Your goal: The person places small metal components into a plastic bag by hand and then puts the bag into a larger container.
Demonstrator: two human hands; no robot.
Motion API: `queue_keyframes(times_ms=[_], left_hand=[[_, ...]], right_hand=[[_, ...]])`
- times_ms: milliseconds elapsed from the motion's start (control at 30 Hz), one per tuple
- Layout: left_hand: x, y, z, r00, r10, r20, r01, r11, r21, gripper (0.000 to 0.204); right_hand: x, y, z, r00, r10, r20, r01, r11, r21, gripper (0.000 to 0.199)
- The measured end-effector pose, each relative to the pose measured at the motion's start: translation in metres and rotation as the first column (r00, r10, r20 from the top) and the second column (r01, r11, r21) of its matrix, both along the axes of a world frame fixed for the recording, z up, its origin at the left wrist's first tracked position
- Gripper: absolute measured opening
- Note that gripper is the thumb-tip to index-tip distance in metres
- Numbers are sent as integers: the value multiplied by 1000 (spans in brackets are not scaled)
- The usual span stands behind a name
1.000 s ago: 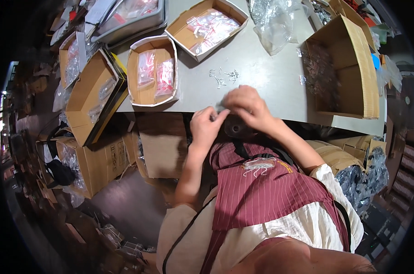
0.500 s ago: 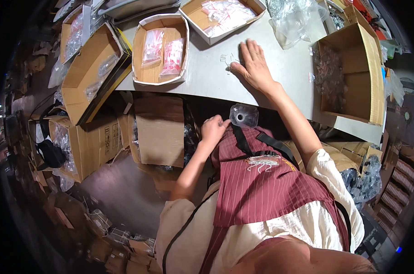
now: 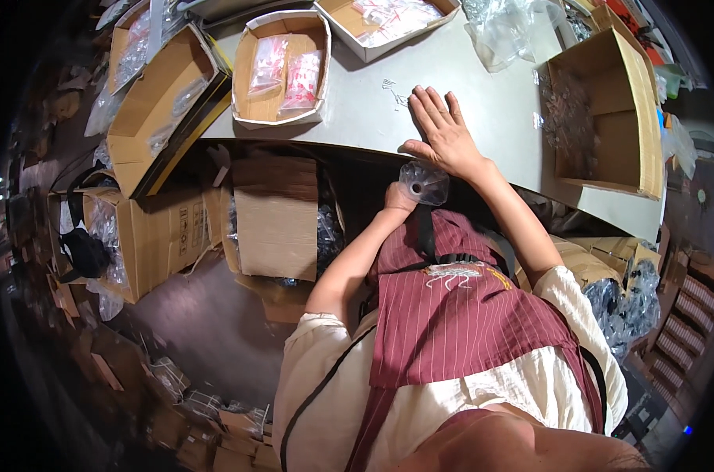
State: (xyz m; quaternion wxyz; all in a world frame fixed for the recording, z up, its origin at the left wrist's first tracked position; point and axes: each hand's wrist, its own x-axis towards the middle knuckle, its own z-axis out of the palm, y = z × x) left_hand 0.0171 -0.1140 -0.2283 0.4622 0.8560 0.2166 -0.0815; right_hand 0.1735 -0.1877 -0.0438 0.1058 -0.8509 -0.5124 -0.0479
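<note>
My right hand (image 3: 449,134) lies palm down on the grey table (image 3: 357,118), fingers stretched and spread, gripping nothing. Just beyond its fingertips are several small thin metal pieces (image 3: 394,93), too tiny to name. At the table's near edge, below my right wrist, sits a clear plastic funnel-like piece (image 3: 434,186) with a dark round hole in its middle. My left hand (image 3: 400,197) is curled against the left side of this piece. Its fingertips are hidden behind the clear plastic, and whatever they hold cannot be made out.
A cardboard tray (image 3: 239,101) with small clear bags stands left on the table, another tray (image 3: 368,55) behind it. An open carton (image 3: 608,149) of clear pieces is at right. Clear plastic bags (image 3: 506,35) lie at the back. Cartons (image 3: 274,216) stand below at left.
My left hand has moved right and forward, from beside the funnel-like piece to against it. The right hand has drawn back toward the near edge, away from the small metal pieces.
</note>
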Motion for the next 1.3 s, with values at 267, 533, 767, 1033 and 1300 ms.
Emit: queue_keyframes(times_ms=[267, 533, 767, 1033, 1300], left_hand=[[-8, -4, -4, 994, 39, 106, -32, 998, -61, 33], [-10, -3, 1, 955, -5, 296, 50, 988, -144, 50], [-22, 6, 32, 989, 6, 149, 42, 949, -314, 48], [5, 3, 13, 992, -66, 110, 71, 997, -33, 46], [13, 1, -11, 992, 15, 126, -9, 999, -52, 51]], right_hand=[[-4, -44, -6, 832, -113, -542, 380, 829, 410, 50], [-16, -50, 4, 914, -137, -382, 298, 865, 404, 45], [-17, -45, 7, 934, -171, -315, 288, 880, 377, 43], [-20, -36, 8, 937, -154, -313, 272, 883, 382, 40], [-13, -27, 9, 961, -142, -237, 227, 893, 388, 25]])
